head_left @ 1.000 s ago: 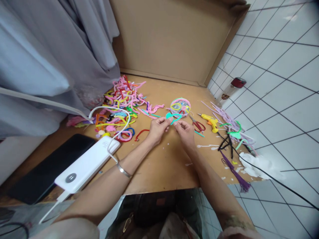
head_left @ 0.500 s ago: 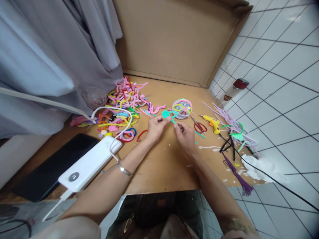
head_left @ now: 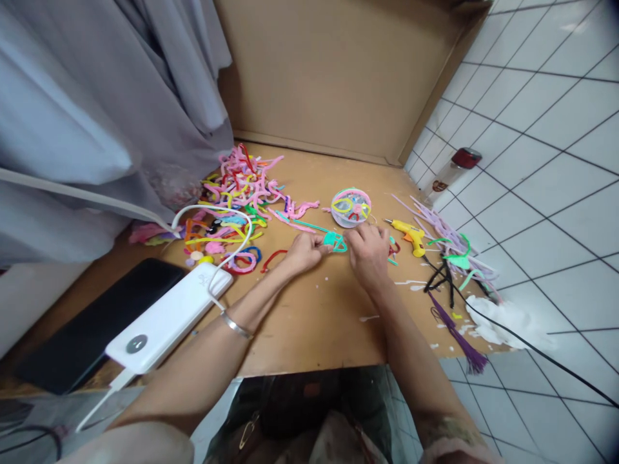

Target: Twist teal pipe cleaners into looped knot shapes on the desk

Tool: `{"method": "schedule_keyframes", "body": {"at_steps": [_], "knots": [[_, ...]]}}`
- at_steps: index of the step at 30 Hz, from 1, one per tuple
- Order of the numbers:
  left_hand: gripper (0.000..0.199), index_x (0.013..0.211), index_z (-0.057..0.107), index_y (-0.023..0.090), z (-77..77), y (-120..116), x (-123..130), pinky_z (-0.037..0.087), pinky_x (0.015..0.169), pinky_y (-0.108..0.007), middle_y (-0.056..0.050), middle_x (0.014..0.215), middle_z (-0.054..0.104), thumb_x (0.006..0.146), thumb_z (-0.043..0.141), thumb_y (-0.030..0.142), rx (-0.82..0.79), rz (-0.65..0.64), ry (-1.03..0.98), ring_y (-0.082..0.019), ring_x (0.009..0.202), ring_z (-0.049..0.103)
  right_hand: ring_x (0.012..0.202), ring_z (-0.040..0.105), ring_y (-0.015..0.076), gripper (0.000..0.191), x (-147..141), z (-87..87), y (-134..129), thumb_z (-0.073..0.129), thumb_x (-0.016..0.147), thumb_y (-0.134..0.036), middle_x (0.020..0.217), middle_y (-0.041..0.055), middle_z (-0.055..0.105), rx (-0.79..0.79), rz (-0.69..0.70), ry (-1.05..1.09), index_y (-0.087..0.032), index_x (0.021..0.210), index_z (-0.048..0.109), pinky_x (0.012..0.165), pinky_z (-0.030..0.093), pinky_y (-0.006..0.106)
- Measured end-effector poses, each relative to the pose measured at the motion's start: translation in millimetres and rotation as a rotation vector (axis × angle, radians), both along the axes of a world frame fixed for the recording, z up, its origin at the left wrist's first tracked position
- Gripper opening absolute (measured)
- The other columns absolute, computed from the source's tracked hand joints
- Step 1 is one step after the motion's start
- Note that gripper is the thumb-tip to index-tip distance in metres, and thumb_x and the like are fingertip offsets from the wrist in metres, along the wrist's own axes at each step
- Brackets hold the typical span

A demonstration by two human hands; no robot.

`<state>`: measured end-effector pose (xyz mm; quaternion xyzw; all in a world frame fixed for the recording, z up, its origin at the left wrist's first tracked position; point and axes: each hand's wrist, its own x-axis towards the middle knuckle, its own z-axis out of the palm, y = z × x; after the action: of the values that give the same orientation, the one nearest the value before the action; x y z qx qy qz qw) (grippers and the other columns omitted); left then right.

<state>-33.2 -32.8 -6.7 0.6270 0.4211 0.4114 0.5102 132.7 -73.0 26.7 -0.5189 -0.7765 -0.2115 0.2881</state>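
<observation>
A teal pipe-cleaner shape (head_left: pixel 334 241), a small coiled block with an open loop on its right side, sits between my hands above the table. The fingers of my left hand (head_left: pixel 307 251) pinch it from the left. My right hand (head_left: pixel 368 251) is closed at its right side, and the fingertips seem to press on the loop; the back of the hand hides part of the grip. Just behind my right hand stands a round clear container (head_left: pixel 351 207) with pink and yellow pipe-cleaner rings. Red-handled scissors (head_left: pixel 395 247) lie partly covered by my right hand.
Left lies a heap of colourful pipe cleaners (head_left: pixel 242 187), with a white power bank (head_left: pixel 169 319) and black phone (head_left: pixel 97 328) nearer. Rightward are a yellow glue gun (head_left: pixel 409 235), lilac strips (head_left: pixel 445 238), a purple tassel (head_left: pixel 459 338) and a bottle (head_left: pixel 452 174). A cardboard panel (head_left: pixel 338 77) stands behind.
The teal piece has moved slightly lower and to the right. My right hand has risen and turned palm-down, covering more of the scissors. A long teal strand now shows behind the piece.
</observation>
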Motion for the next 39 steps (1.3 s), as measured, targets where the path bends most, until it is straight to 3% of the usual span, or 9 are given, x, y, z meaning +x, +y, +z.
{"method": "schedule_keyframes", "body": {"at_steps": [4, 8, 12, 15, 21, 25, 31, 39], "knots": [[0.039, 0.055, 0.054, 0.017, 4.9, -4.1, -1.6, 0.014, 0.047, -0.024, 0.005, 0.047, 0.037, 0.068, 0.076, 0.047, -0.110, -0.286, -0.100, -0.006, 0.044, 0.026, 0.090, 0.060, 0.0230, 0.025, 11.9, 3.5, 5.7, 0.046, 0.097, -0.024, 0.091, 0.0093, 0.070, -0.103, 0.118, 0.280, -0.020, 0.090, 0.070, 0.082, 0.042, 0.036], [0.049, 0.060, 0.059, 0.015, 14.1, -8.7, -0.6, 0.019, 0.048, -0.022, 0.004, 0.049, 0.043, 0.064, 0.078, 0.060, -0.094, -0.387, -0.173, -0.007, 0.046, 0.032, 0.087, 0.064, 0.0223, 0.015, 13.4, 2.7, 8.1, 0.057, 0.088, -0.027, 0.091, 0.0071, 0.072, -0.222, 0.207, 0.666, -0.021, 0.090, 0.070, 0.081, 0.048, 0.035], [0.056, 0.057, 0.056, 0.015, 19.6, -12.7, 4.5, 0.020, 0.049, -0.022, 0.005, 0.049, 0.043, 0.060, 0.078, 0.066, -0.082, -0.369, -0.226, -0.006, 0.048, 0.033, 0.076, 0.063, 0.0196, 0.014, 7.6, -2.4, 9.0, 0.064, 0.082, -0.034, 0.080, 0.0036, 0.071, -0.366, 0.240, 0.977, -0.021, 0.081, 0.069, 0.073, 0.050, 0.033], [0.058, 0.054, 0.054, 0.015, 19.9, -13.5, 8.3, 0.023, 0.050, -0.022, 0.005, 0.049, 0.043, 0.057, 0.080, 0.067, -0.092, -0.311, -0.290, -0.006, 0.048, 0.035, 0.077, 0.065, 0.0198, 0.017, 2.9, -5.0, 9.3, 0.064, 0.081, -0.037, 0.082, 0.0042, 0.072, -0.431, 0.285, 1.103, -0.021, 0.084, 0.070, 0.075, 0.051, 0.034], [0.056, 0.059, 0.057, 0.016, 18.4, -10.4, 11.0, 0.025, 0.050, -0.022, 0.005, 0.050, 0.045, 0.052, 0.085, 0.064, -0.123, -0.129, -0.430, -0.006, 0.047, 0.035, 0.097, 0.068, 0.0228, 0.033, -2.4, -1.0, 6.5, 0.073, 0.075, -0.041, 0.105, 0.0070, 0.075, -0.530, 0.394, 1.137, -0.022, 0.102, 0.072, 0.093, 0.052, 0.039], [0.056, 0.059, 0.055, 0.016, 17.3, -8.9, 11.7, 0.025, 0.050, -0.023, 0.005, 0.051, 0.047, 0.052, 0.084, 0.064, -0.120, -0.098, -0.460, -0.006, 0.048, 0.035, 0.093, 0.067, 0.0228, 0.036, -5.6, 1.4, 4.7, 0.074, 0.073, -0.045, 0.099, 0.0061, 0.075, -0.591, 0.419, 1.176, -0.021, 0.100, 0.074, 0.089, 0.053, 0.038], [0.055, 0.059, 0.053, 0.017, 14.5, -8.8, 13.2, 0.024, 0.050, -0.023, 0.005, 0.052, 0.045, 0.055, 0.082, 0.063, -0.102, -0.106, -0.444, -0.006, 0.048, 0.035, 0.076, 0.061, 0.0182, 0.034, -11.6, 1.3, 5.4, 0.076, 0.068, -0.046, 0.075, 0.0021, 0.068, -0.617, 0.379, 1.293, -0.018, 0.088, 0.075, 0.068, 0.050, 0.030], [0.051, 0.058, 0.052, 0.017, 13.2, -12.2, 17.7, 0.026, 0.051, -0.024, 0.005, 0.052, 0.043, 0.064, 0.078, 0.061, -0.055, -0.048, -0.395, -0.007, 0.050, 0.036, 0.062, 0.050, 0.0129, 0.033, -19.3, 1.7, 1.7, 0.075, 0.069, -0.050, 0.064, -0.0010, 0.059, -0.591, 0.354, 1.330, -0.018, 0.077, 0.071, 0.062, 0.044, 0.027]]}}
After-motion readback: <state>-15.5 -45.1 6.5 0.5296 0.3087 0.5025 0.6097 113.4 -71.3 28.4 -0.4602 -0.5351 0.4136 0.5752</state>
